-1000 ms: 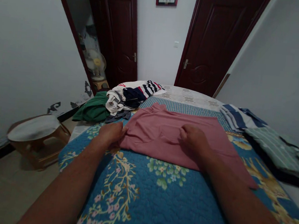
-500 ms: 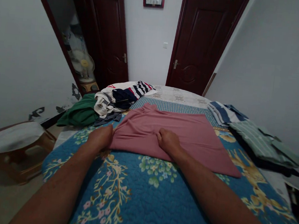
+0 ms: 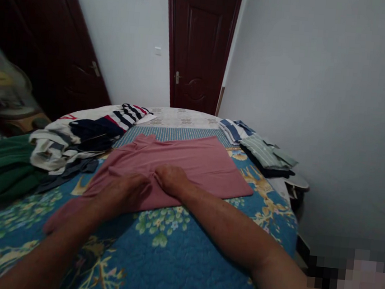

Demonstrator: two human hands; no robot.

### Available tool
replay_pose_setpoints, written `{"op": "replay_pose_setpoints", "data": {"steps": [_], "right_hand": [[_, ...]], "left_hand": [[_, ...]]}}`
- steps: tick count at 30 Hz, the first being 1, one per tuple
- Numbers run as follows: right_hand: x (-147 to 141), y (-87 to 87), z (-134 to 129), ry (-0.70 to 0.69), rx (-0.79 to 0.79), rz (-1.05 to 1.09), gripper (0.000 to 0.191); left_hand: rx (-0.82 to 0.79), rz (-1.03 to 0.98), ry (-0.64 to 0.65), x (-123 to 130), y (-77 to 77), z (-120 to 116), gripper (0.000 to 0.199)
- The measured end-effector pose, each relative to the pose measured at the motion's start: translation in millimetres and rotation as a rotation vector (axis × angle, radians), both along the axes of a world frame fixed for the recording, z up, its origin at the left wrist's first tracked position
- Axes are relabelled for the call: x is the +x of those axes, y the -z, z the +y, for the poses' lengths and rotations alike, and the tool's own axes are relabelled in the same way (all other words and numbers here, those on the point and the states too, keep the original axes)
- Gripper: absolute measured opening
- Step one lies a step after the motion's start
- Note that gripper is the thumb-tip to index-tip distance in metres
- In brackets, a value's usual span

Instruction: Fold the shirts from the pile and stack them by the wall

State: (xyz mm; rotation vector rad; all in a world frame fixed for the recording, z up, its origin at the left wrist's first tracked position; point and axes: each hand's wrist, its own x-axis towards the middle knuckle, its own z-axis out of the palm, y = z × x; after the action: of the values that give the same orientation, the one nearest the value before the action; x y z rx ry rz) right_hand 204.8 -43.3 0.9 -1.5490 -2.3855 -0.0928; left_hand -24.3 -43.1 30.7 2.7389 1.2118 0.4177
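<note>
A pink long-sleeved shirt (image 3: pixel 201 161) lies spread on the bed, its collar end toward the far left and one sleeve stretching to the near left. My right hand (image 3: pixel 170 178) is closed on a pinch of the cloth near the middle, where creases gather. Just left of it, my left hand (image 3: pixel 126 192) bends over the same part of the shirt, fingers curled together on the fabric. Its fingertips are partly hidden and a little blurred.
A blue flowered quilt (image 3: pixel 181 261) covers the bed. Rumpled clothes, including a green garment (image 3: pixel 6 167) and a striped one (image 3: pixel 127 117), lie at left. Folded shirts (image 3: pixel 263 151) sit at the right edge beside the wall. A dark red door (image 3: pixel 203 50) stands beyond.
My left hand has let go of the shirt's left side and come in beside my right hand. The left part of the shirt now lies loose. The view has turned right.
</note>
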Motion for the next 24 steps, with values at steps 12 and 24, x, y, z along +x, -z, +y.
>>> {"op": "replay_pose_setpoints", "data": {"steps": [12, 24], "right_hand": [[58, 3.1, 7, 0.169, -0.01, 0.014, 0.044], [203, 20.8, 29, 0.76, -0.16, 0.003, 0.059]], "left_hand": [[0.05, 0.176, -0.384, 16, 40.2, 9, 0.07], [-0.084, 0.217, -0.612, -18, 34.2, 26, 0.081]]}}
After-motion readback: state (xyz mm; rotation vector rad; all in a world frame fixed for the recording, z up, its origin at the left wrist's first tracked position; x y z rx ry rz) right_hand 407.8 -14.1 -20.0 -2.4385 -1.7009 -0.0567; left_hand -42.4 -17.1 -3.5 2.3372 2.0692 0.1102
